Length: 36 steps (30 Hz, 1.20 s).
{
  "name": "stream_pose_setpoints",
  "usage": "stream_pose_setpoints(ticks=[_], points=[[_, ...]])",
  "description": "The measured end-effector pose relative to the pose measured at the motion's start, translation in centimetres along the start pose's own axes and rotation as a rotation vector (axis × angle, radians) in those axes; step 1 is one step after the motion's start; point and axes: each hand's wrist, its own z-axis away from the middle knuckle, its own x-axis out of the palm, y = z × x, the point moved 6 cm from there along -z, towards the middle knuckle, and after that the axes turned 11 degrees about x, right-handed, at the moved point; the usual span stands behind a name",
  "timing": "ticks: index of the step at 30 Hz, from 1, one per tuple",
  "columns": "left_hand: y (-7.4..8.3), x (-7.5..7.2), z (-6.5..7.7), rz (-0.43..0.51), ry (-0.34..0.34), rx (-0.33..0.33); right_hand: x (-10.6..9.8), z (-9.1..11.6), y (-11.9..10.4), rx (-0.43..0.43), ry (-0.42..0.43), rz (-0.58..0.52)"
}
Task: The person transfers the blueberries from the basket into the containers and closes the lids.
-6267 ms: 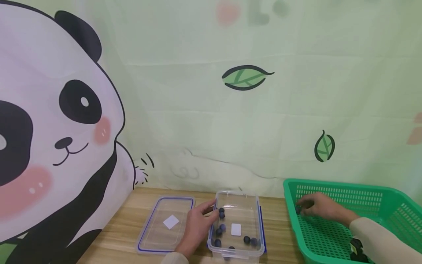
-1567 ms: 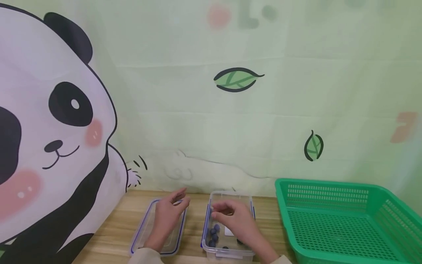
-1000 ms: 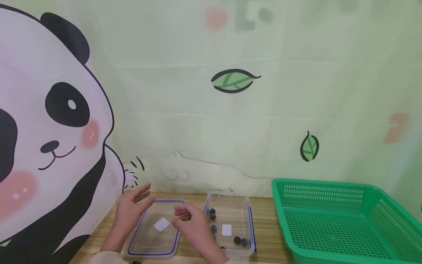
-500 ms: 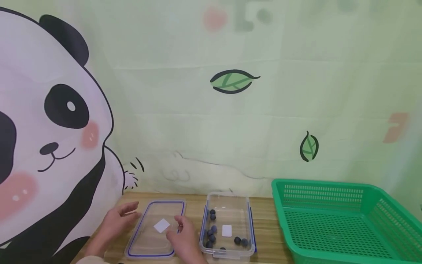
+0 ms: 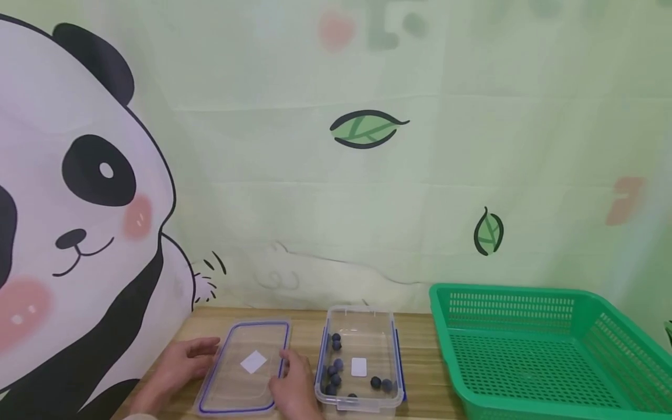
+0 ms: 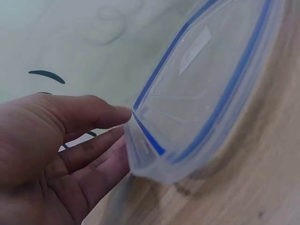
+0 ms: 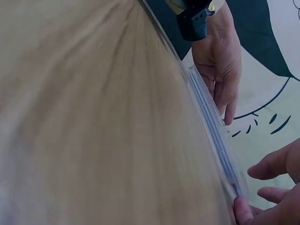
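A clear box lid (image 5: 238, 382) with a blue seal and a white square label lies on the wooden table. My left hand (image 5: 181, 367) is at its left edge; in the left wrist view the thumb (image 6: 110, 115) and fingers pinch the rim near a corner. My right hand (image 5: 295, 385) is at the lid's right edge. In the right wrist view one fingertip (image 7: 241, 208) touches the rim while other fingers stand apart from it. Right of the lid is a clear plastic box (image 5: 375, 335) holding several blueberries (image 5: 336, 379).
A green slotted basket (image 5: 525, 356) stands on the table's right side. Behind the table (image 5: 420, 361) hangs a pale green cloth (image 5: 294, 192) printed with a large panda (image 5: 126, 286) and leaves. The box stands between the lid and the basket.
The right hand has gone from the basket, over the box, to the lid's right edge. The left hand has left the box for the lid's left edge. Dark things in the basket are gone.
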Motion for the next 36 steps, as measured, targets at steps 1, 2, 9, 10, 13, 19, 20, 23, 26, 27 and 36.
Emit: stream_pose_setpoints(ticks=[1, 2, 9, 10, 13, 19, 20, 23, 26, 27, 36], points=[[-0.1, -0.1, 0.1, -0.001, -0.001, 0.001, 0.1, 0.0, 0.1, 0.000, -0.004, -0.007], [-0.3, -0.2, 0.1, 0.002, -0.007, 0.001, 0.1, 0.0, 0.1, -0.003, -0.008, -0.017], [-0.9, -1.1, 0.8, 0.024, -0.029, -0.022, 0.5, 0.1, 0.2, -0.022, -0.028, -0.088], [-0.9, -1.3, 0.9, 0.024, -0.023, -0.037, 0.6, 0.2, 0.2, -0.018, -0.040, -0.105], [-0.7, -2.1, 1.3, 0.031, 0.007, -0.095, 0.8, 0.3, -0.5, -0.002, -0.096, -0.144], [1.1, -3.4, 1.4, 0.185, 0.032, -0.113, -0.5, 0.6, -3.1, -0.019, -0.176, -0.240], [1.5, -3.4, 1.3, 0.208, 0.025, -0.102, -0.9, 0.6, -3.5, -0.041, -0.180, -0.263], [2.8, -3.3, 1.2, 0.246, 0.009, -0.080, -2.5, 0.5, -4.5, -0.085, -0.186, -0.310], [4.6, -2.8, 1.1, 0.262, -0.024, -0.036, -4.1, 0.3, -5.2, -0.088, -0.187, -0.309], [5.2, -2.5, 1.0, 0.268, -0.033, -0.019, -4.6, 0.3, -5.4, -0.082, -0.189, -0.306], [10.4, -0.3, 0.8, 0.285, -0.079, 0.141, -9.5, -0.4, -6.7, -0.095, -0.242, -0.282]])
